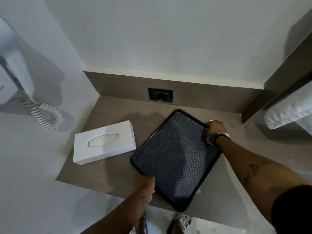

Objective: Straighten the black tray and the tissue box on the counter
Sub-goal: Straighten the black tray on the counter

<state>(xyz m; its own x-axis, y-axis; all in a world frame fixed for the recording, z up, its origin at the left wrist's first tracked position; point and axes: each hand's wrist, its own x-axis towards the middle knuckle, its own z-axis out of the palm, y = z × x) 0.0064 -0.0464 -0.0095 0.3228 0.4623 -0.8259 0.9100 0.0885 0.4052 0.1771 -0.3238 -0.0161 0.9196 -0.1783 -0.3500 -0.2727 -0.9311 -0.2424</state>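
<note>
A black tray (175, 157) with a patterned inside lies askew on the brown counter (114, 112), one corner jutting past the front edge. My left hand (145, 182) grips its near left rim. My right hand (216, 128), with bracelets on the wrist, holds the far right rim. The white tissue box (104, 142) lies left of the tray, also turned at an angle, a small gap apart from it. Nothing rests on the tray.
A dark wall socket (160, 95) sits in the backsplash behind the tray. A white hair dryer (13, 68) with a coiled cord (49, 118) hangs on the left wall. Folded white towels (290, 114) lie at right. Sandalled feet (184, 220) show below the counter edge.
</note>
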